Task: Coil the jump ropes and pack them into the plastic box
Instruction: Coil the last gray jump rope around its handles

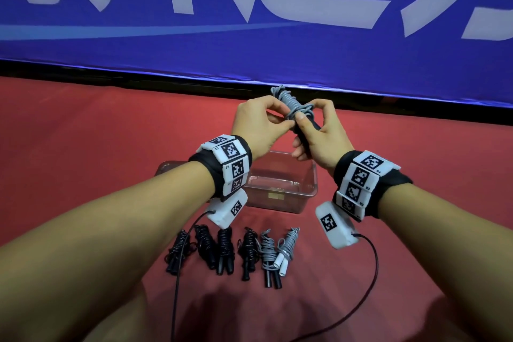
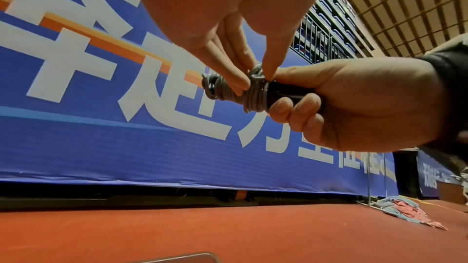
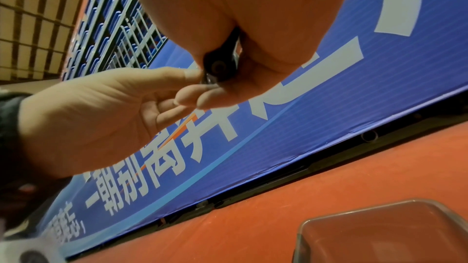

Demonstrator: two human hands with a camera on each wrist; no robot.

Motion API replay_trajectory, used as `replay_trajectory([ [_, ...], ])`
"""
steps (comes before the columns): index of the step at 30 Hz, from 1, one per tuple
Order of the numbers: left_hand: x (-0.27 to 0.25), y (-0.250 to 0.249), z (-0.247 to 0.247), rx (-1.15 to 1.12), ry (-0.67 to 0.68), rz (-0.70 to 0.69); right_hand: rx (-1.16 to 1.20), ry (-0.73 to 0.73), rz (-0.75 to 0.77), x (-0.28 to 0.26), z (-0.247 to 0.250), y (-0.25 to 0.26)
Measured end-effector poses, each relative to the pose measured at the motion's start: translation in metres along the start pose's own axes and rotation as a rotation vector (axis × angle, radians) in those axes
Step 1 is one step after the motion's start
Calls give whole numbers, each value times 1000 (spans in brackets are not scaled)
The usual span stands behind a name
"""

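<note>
A grey jump rope (image 1: 291, 103) is wound into a tight bundle around its black handles (image 2: 284, 93). My right hand (image 1: 312, 132) grips those handles from the right, and the handle end (image 3: 219, 65) shows under its palm. My left hand (image 1: 273, 122) pinches the grey cord (image 2: 253, 95) with thumb and fingertips. Both hands hold the bundle in the air above the clear plastic box (image 1: 281, 195), which stands on the red floor with nothing visible inside. Its rim (image 3: 354, 210) shows in the right wrist view.
Several coiled ropes lie in a row in front of the box: black ones (image 1: 206, 248) and grey ones (image 1: 268, 254), one with white handles (image 1: 280, 265). A clear lid (image 1: 166, 169) lies left of the box. A blue banner (image 1: 249, 36) stands behind. Camera cables (image 1: 177, 272) hang down.
</note>
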State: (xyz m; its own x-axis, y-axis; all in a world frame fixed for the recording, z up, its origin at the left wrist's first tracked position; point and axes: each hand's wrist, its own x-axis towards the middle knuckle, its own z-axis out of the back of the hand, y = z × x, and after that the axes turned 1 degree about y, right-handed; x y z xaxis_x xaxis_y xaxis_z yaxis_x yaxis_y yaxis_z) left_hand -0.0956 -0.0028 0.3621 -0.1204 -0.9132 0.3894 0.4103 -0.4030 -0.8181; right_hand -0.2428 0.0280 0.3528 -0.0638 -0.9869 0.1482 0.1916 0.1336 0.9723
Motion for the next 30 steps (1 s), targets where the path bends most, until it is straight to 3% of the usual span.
replay_trajectory([
  [11,-3,16,-1,89,-54,-112,-38,56,-37,-2,-7,-6],
  [17,5,9,-4,-294,-70,201,-7,8,-5,-1,-5,-4],
  [21,7,10,-4,-471,-47,335,-3,35,34,0,-6,-7],
  [27,10,19,5,-577,115,465,-87,107,58,-1,-2,-10],
  [30,9,22,9,-561,170,464,-153,149,76,-2,-2,-12],
])
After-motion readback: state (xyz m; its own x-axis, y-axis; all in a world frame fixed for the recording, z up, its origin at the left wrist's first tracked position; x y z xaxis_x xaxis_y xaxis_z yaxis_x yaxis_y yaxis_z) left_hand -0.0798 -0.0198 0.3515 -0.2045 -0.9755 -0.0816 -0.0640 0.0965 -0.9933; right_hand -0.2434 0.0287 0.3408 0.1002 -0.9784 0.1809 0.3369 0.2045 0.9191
